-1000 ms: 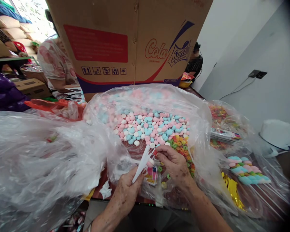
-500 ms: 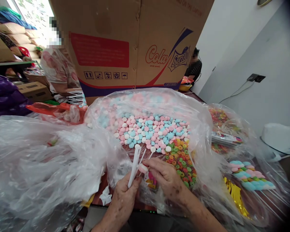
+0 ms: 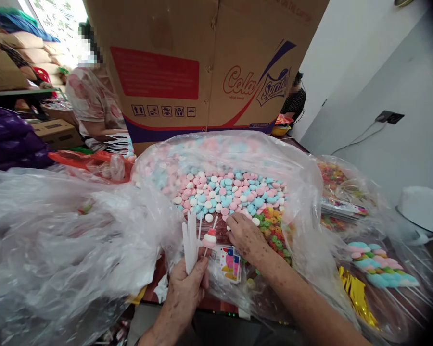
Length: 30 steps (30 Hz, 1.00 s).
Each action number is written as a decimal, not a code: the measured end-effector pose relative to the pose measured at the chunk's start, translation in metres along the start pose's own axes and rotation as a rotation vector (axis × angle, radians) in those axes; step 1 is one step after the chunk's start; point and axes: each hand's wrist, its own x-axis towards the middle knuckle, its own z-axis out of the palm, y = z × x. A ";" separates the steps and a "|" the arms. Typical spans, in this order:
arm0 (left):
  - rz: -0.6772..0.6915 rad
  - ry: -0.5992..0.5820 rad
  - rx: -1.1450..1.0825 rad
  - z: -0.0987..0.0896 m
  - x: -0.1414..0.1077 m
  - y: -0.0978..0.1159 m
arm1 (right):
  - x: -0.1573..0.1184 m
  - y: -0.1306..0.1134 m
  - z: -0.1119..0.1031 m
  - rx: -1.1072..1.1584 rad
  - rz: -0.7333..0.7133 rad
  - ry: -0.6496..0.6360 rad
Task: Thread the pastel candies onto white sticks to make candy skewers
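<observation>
My left hand (image 3: 189, 278) is closed round a bundle of white sticks (image 3: 190, 242). It also holds one thin stick threaded with soft round candies (image 3: 209, 239), pink and white with a red piece on top. My right hand (image 3: 246, 235) reaches to the near edge of a heap of pink, blue and white marshmallow-like candies (image 3: 222, 194). Its fingers are pinched downward, and a white candy edge (image 3: 228, 228) shows at the fingertips. Colourful gummy rings (image 3: 272, 223) lie beside this hand, partly covered by its wrist. A small stack of printed cards (image 3: 231, 263) sits between my hands.
A large cardboard box (image 3: 159, 72) stands behind the heap. Crumpled clear plastic (image 3: 75, 240) spreads over the left. Candy skewers (image 3: 382, 264) and gold ties (image 3: 357, 295) lie at the right. One person (image 3: 94, 101) sits behind the box at left, another (image 3: 298, 101) at right.
My right hand has left the stick in my left hand and moved up to the candy heap. The threaded candies now show uncovered, and the stick bundle is more upright.
</observation>
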 end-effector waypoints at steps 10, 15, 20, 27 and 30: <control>-0.009 -0.007 -0.021 0.001 -0.001 0.001 | 0.042 -0.018 -0.010 0.385 0.187 0.053; -0.029 0.002 -0.035 0.002 0.000 0.002 | 0.056 -0.032 0.001 0.228 0.111 -0.020; -0.035 -0.005 -0.004 0.001 -0.001 0.002 | 0.054 -0.037 0.005 0.198 0.008 -0.044; 0.011 -0.033 0.072 -0.002 0.004 -0.006 | 0.052 -0.017 0.003 0.527 0.205 0.032; 0.069 -0.056 0.127 -0.005 0.010 -0.015 | 0.037 -0.002 -0.005 1.122 0.404 0.124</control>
